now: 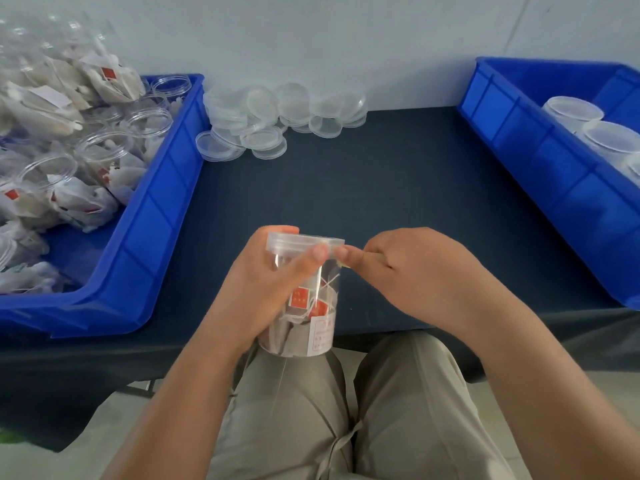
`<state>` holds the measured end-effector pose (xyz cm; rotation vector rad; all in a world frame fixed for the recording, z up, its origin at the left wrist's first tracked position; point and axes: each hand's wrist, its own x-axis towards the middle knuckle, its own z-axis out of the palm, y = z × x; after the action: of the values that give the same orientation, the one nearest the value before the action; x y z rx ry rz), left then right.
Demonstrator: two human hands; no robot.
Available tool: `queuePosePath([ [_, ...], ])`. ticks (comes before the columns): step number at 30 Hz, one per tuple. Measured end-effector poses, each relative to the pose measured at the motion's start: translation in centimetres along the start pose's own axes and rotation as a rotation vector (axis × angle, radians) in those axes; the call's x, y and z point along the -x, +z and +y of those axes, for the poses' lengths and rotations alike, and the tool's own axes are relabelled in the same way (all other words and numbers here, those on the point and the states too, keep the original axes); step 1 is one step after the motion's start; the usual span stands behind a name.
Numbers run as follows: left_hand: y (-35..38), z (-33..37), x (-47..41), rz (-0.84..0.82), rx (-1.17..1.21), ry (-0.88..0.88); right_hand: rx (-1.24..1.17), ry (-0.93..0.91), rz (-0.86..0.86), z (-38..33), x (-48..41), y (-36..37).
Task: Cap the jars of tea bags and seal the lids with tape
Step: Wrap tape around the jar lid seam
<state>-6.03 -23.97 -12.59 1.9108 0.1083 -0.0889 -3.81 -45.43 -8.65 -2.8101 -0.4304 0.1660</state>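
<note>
Forearms converge | left hand grips jar | right hand pinches tape

Bright, even, diffuse light fills the scene, leaving only faint soft shadows on the dark table. White glints sit on the rims of the open jars in the left blue bin. Wide-angle distortion bows its edges and those of the right blue bin; the far left corner looks washed out and soft
</note>
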Motion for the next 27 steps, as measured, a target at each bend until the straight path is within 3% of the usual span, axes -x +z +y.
queuePosePath([
  [13,-0.1,1.2,-1.1,0.108,-0.173,0.089,0.062,0.016,0.04,-1.2,0.1,1.2],
  [21,-1.5,2.1,-1.4,0.063,0.064,-0.002,-0.049,-0.139,0.112,0.0,0.8,0.1],
  [27,-2.0,1.3,-0.9,-0.074,0.346,-0.163,-0.201,-0.111,-0.024,1.2,0.4,-0.1],
])
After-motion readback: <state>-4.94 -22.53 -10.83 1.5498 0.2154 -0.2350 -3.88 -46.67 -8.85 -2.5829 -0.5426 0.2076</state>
